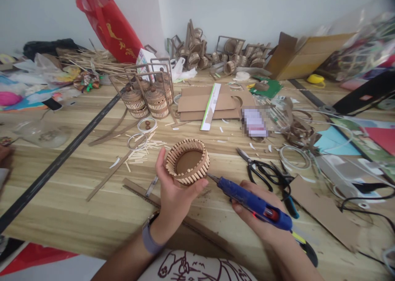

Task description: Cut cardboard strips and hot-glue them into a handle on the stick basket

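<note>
My left hand point(176, 194) grips a small round basket point(202, 168) of short wooden sticks and brown cardboard, tilted so its inside faces me. The thumb lies along the near side and the fingers reach round the left. In my right hand point(262, 221) is a blue glue gun point(243, 198), with a small red light near its handle. Its metal nozzle points left, at the basket's lower right side; whether it touches cannot be made out. Loose pale sticks point(145, 149) lie on the table beyond my left hand, near two white rings point(147, 125).
Lidded stick pots point(156, 104) in frames stand at the back left. Cardboard sheets point(191, 104), a white strip point(210, 107) and a phone point(254, 122) lie ahead. Black-handled scissors point(259, 170), cardboard pieces point(324, 215) and cables are at right. An open carton point(308, 56) stands behind.
</note>
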Tool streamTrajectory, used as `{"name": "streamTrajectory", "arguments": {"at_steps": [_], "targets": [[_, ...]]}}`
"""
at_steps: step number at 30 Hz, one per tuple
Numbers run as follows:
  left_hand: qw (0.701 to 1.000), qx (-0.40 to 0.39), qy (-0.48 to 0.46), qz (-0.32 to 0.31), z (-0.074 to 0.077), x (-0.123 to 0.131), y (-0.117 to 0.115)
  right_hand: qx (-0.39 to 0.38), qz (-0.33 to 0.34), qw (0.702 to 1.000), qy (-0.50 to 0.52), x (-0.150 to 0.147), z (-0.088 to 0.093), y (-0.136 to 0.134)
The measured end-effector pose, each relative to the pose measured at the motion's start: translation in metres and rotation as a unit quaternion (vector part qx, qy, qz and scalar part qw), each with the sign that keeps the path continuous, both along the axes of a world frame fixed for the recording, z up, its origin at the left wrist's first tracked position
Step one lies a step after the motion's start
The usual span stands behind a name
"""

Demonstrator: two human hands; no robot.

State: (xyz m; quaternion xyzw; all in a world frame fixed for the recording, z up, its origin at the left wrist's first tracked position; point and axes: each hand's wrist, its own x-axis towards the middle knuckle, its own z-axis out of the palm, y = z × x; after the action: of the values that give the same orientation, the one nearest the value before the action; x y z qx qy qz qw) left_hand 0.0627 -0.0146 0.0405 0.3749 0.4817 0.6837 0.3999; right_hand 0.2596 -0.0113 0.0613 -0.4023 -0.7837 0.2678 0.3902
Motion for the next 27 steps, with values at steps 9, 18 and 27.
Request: {"name": "streamTrajectory", "arguments": {"at_steps": [9,18,27], "targets": [[1.000,0.001,-0.012,-0.013,0.002,-0.001,0.001,-0.018,0.001,1.000,-0.006,0.001,-0.004,0.000],[1.000,0.006,-0.020,-0.010,0.003,0.000,0.001,0.003,0.004,1.000,-0.012,0.001,-0.002,0.001],[1.000,-0.008,-0.008,-0.011,0.003,-0.001,0.002,0.005,-0.001,1.000,0.003,0.001,-0.011,0.002]]}}
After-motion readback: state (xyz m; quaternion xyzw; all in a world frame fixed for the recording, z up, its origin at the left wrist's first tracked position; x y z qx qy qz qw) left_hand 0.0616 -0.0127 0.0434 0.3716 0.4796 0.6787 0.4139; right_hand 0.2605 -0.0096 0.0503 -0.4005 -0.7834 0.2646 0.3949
